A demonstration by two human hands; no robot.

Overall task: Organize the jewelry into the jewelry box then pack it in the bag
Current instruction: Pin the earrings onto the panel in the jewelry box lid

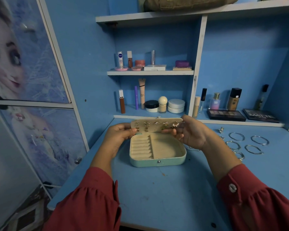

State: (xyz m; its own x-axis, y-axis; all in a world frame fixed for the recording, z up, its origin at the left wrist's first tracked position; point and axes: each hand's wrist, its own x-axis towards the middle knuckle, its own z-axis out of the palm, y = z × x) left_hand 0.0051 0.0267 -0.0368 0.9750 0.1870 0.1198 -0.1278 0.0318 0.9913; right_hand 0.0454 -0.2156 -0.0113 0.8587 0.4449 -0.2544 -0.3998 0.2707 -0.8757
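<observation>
Working from the near edge: your red sleeves [90, 197] reach over the blue desk [157, 189]. Jewelry box [157, 150] sits open mid-desk, its tray bare. Left hand [118, 135] and right hand [190, 132] pinch the earring panel [155, 125] by its ends, fingers clamped, likely to seat it. Bangles [247, 144] wait right. Bag not identified.
</observation>
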